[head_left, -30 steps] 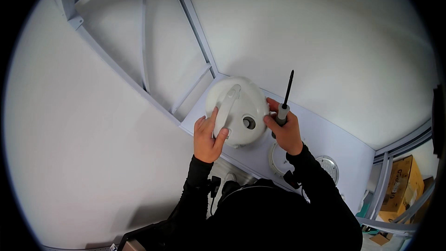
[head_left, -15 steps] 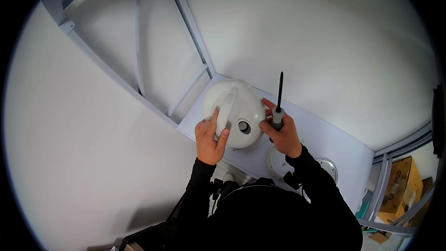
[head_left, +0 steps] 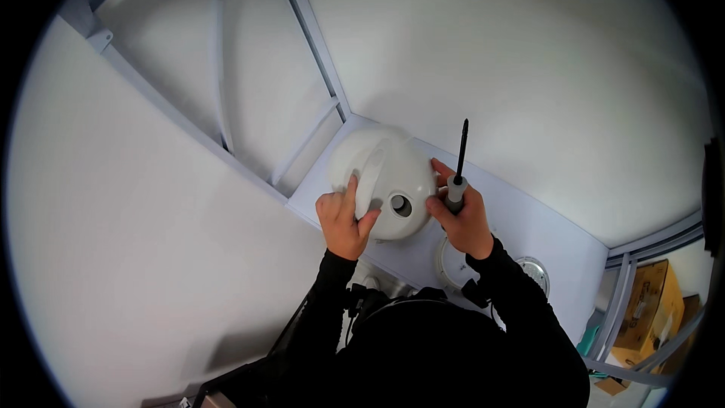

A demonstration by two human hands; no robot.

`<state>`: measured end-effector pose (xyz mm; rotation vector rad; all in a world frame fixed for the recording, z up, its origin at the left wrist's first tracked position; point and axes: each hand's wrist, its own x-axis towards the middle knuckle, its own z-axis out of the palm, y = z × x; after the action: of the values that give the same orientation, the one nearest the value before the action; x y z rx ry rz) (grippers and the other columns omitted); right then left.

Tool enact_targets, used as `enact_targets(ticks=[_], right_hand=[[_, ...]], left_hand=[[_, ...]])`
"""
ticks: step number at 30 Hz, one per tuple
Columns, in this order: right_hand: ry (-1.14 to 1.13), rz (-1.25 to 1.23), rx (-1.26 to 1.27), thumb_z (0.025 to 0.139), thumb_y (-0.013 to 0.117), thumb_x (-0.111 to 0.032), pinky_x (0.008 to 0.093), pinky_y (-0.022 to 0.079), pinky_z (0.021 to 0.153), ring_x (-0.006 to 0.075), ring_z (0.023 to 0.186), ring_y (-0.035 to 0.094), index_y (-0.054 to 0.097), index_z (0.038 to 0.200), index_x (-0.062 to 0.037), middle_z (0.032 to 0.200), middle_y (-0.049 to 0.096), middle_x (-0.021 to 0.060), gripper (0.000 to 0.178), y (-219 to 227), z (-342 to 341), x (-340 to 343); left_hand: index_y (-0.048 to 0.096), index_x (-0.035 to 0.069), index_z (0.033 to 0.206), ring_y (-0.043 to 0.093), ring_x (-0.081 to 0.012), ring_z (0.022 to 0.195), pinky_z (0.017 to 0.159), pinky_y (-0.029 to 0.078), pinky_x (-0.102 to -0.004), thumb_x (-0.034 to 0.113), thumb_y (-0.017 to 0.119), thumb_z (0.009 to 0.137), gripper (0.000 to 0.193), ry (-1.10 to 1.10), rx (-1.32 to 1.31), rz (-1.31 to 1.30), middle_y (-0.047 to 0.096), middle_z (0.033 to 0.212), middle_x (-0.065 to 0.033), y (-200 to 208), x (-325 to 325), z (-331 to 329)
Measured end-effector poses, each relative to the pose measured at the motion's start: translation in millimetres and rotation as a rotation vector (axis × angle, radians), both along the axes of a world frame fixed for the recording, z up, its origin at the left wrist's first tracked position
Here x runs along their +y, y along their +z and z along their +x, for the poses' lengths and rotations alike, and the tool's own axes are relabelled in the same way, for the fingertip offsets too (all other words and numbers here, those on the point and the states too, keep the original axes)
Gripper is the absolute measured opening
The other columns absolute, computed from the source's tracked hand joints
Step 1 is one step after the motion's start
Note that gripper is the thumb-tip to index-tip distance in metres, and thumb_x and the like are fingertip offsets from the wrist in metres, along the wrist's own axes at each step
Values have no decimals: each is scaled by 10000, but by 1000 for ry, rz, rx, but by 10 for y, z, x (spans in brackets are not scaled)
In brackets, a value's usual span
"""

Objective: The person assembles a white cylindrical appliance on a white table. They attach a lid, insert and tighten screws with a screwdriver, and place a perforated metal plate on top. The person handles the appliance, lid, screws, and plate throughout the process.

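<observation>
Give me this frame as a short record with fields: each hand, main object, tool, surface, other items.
Left hand: at the near end of the arched handle; firmness of grip unclear
Right hand: wrapped around a screwdriver, thumb at the housing's right side
Main object: white rounded appliance housing with a round opening
Tool: grey handle, black shaft pointing away from the person
Surface: pale table
Other items: white ring, perforated metal disc, cardboard box at lower right
</observation>
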<state>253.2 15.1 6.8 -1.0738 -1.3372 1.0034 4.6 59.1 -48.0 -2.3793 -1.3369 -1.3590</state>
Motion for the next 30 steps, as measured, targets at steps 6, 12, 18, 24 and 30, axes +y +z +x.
enact_targets(ticks=[6,12,18,24,30], right_hand=[[-5,9,-71,934,696,-141,291,472,862,122,874,537,499,1501,-31,990,603,9,610,48,15,19],[-64,-21,-105,939,693,-148,297,483,846,118,866,556,487,1508,-28,964,629,21,617,-17,78,105],[-134,-56,-46,949,710,-176,290,503,784,113,817,580,490,1491,5,906,636,16,612,-275,143,232],[-151,-98,-117,971,697,-196,292,506,699,103,729,587,564,1371,32,839,642,36,479,-386,238,292],[-79,-329,-126,974,695,-217,282,535,622,114,697,607,500,1456,30,921,638,50,576,-388,281,323]], left_hand=[[516,9,1485,449,-290,789,778,356,-412,469,768,840,831,1,-43,30,481,832,-74,-30,111,45],[506,-5,1484,495,-305,799,774,373,-428,479,777,834,854,-16,-21,13,545,871,-86,-34,164,104],[465,-6,1504,507,-297,849,836,400,-419,359,825,807,865,-52,-73,-63,583,909,-84,-41,183,177],[502,-14,1432,531,-376,1130,984,431,-465,385,815,830,788,-62,-182,-152,589,1186,-174,-125,163,155],[455,-21,1446,461,-404,1264,1067,409,-489,378,801,855,793,35,-289,-286,439,1382,-232,-268,11,119]])
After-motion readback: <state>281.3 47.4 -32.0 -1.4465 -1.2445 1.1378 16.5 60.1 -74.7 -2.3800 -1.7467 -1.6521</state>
